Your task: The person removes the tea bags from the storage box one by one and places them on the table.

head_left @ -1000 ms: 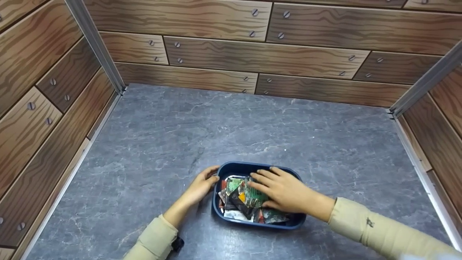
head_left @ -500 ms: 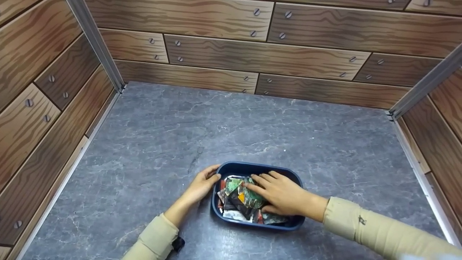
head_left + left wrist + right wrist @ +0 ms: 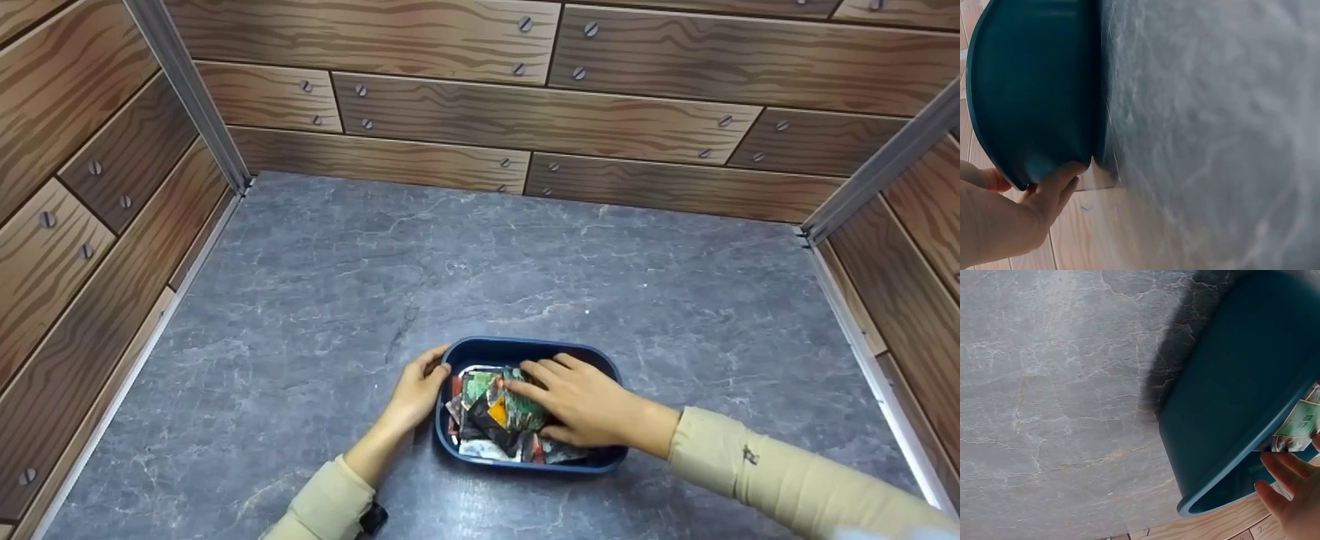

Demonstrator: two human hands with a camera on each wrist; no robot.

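We see packets (image 3: 480,386) only from head and right wrist. Our left hand (image 3: 415,388) grips the tub (image 3: 499,351), lengthwise nearly parallel to the tabletop's (image 3: 420,262) distant back edge; our right hand (image 3: 586,402), fingers extended, touches them.

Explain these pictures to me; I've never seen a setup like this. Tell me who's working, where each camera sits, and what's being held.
There is no machine here, just a person's two bare hands. The widest picture comes from a camera on the head, looking forward and down. The other two come from a camera on each wrist, so the bin looks tipped sideways there. The bin stands on a grey marbled surface, with wood-patterned walls around, and has colourful packets inside. The left hand grips one end of the bin by its rim; the right hand reaches in, fingers on the packets.
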